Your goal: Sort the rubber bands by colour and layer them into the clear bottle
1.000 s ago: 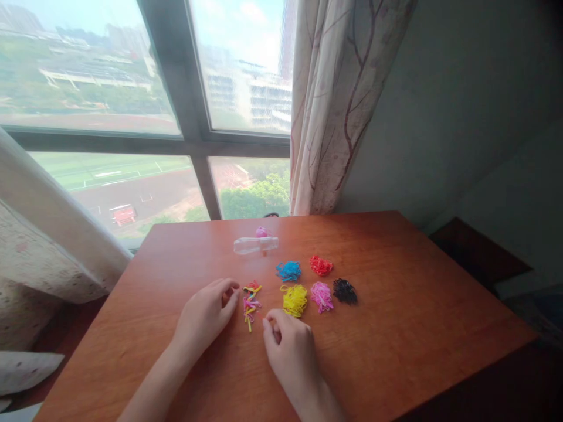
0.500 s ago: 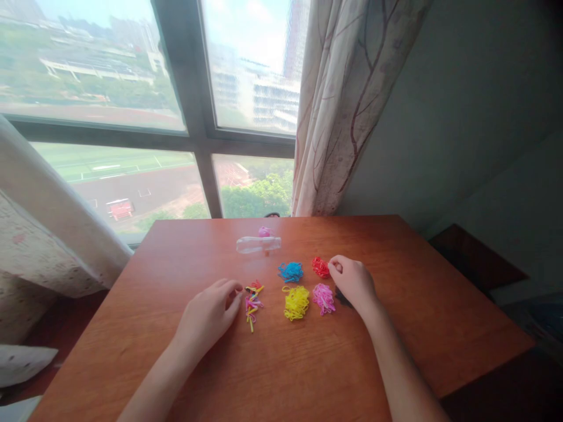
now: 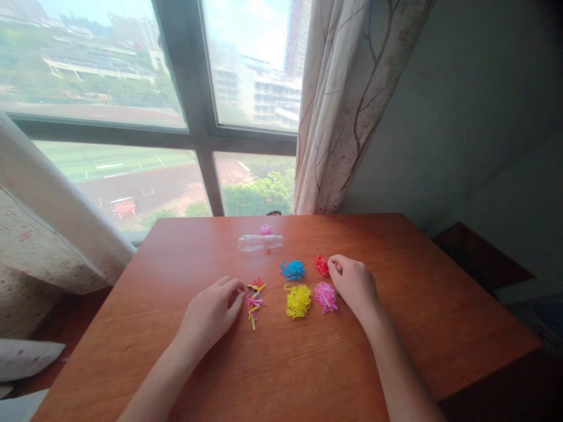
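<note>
Red bands (image 3: pixel 321 266), right hand (image 3: pixel 356 283) alongside, previously near yellow bands (image 3: pixel 298 302)

The red tangled pile of loops (image 3: pixel 321 265) lies loose and compact right of centre, below mid-frame, while the multicoloured band cluster (image 3: pixel 254 302) extends lengthwise, top to bottom, at lower centre.

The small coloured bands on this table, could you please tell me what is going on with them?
A person is handling them with bare hands. The right hand has its fingers at the right edge of the red pile; whether they grip a band is too small to tell. The left hand is beside the small mixed-colour pile. The blue pile, yellow pile and pink pile lie between the hands.
</note>
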The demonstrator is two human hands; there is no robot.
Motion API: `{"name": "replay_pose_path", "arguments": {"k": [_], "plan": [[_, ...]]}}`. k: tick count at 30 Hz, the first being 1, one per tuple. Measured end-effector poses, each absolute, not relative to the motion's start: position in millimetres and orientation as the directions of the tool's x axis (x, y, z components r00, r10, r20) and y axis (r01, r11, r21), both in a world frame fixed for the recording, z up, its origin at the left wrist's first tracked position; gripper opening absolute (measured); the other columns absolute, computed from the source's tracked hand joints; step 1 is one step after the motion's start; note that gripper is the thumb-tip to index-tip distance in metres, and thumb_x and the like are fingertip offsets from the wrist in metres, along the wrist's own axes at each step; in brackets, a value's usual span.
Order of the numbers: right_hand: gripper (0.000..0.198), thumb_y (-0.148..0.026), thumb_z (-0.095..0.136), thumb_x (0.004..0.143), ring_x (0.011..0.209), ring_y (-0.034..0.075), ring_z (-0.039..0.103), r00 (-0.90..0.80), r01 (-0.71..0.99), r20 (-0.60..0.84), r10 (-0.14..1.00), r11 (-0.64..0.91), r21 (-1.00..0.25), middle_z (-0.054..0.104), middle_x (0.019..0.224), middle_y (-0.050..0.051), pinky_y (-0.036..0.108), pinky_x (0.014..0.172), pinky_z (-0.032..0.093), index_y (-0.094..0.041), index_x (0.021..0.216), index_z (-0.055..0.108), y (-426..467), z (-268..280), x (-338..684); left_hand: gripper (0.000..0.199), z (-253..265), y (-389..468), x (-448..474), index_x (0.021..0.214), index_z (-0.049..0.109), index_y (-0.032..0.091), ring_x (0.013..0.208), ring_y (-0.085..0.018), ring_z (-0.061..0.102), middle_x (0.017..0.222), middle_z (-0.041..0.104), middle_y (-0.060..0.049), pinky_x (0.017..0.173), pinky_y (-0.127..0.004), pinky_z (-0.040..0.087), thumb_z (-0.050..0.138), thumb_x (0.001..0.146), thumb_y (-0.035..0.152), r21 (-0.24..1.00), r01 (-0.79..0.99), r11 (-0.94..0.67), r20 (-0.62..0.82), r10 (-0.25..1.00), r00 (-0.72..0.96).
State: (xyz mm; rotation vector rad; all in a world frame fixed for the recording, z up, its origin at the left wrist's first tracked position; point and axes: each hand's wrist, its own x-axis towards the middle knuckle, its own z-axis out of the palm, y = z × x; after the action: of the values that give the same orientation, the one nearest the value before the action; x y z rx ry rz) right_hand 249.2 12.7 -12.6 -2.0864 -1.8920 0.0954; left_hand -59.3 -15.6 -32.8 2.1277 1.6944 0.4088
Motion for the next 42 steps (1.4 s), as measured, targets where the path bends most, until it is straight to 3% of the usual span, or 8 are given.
{"name": "replay_pose_path", "arguments": {"k": [7, 12, 24, 42], "plan": [[0.023, -0.024, 0.048, 0.094, 0.066, 0.015, 0.061, -0.079, 0.804, 0.312, 0.947, 0.246, -0.541, 0.068, 0.071, 0.002, 0.024, 0.064, 0.035, -0.021, 0.086, 0.069, -37.1, -27.3, 189.6, 0.022, -38.2, -14.8, -58.6, 0.101, 0.064, 0.026, 0.084, -0.019, 0.066, 0.102, 0.070, -0.002, 0.069, -0.026, 0.046, 0.045, 0.091, 0.033, 0.468, 0.861, -0.202, 0.007, 0.974, 0.224], [0.023, -0.018, 0.045, 0.094, 0.067, 0.014, 0.061, -0.179, 0.693, 0.256, 0.950, 0.307, -0.653, 0.068, 0.075, 0.001, 0.023, 0.065, 0.037, -0.021, 0.086, 0.066, -69.3, -51.2, 151.0, 0.023, -42.4, -12.8, -55.2, 0.103, 0.064, 0.025, 0.087, -0.019, 0.066, 0.105, 0.069, -0.004, 0.074, -0.026, 0.047, 0.044, 0.093, 0.031, 0.451, 0.867, -0.210, 0.021, 0.974, 0.225], [0.019, -0.013, 0.047, 0.090, 0.064, 0.013, 0.057, -0.244, 0.710, 0.229, 0.942, 0.334, -0.620, 0.063, 0.070, -0.002, 0.024, 0.061, 0.031, -0.022, 0.078, 0.060, -81.6, -65.1, 138.0, 0.018, -42.3, -12.2, -55.9, 0.089, 0.066, 0.024, 0.080, -0.018, 0.064, 0.094, 0.068, -0.003, 0.069, -0.026, 0.044, 0.049, 0.089, 0.029, 0.475, 0.849, -0.230, 0.018, 0.968, 0.251], [0.017, -0.014, 0.047, 0.089, 0.065, 0.013, 0.057, -0.246, 0.701, 0.226, 0.943, 0.334, -0.630, 0.063, 0.071, -0.002, 0.025, 0.062, 0.030, -0.022, 0.078, 0.058, -81.7, -67.1, 139.6, 0.019, -32.6, -13.6, -57.0, 0.093, 0.066, 0.023, 0.074, -0.018, 0.062, 0.089, 0.071, -0.002, 0.067, -0.026, 0.043, 0.049, 0.088, 0.030, 0.485, 0.844, -0.228, 0.017, 0.968, 0.252]]}}
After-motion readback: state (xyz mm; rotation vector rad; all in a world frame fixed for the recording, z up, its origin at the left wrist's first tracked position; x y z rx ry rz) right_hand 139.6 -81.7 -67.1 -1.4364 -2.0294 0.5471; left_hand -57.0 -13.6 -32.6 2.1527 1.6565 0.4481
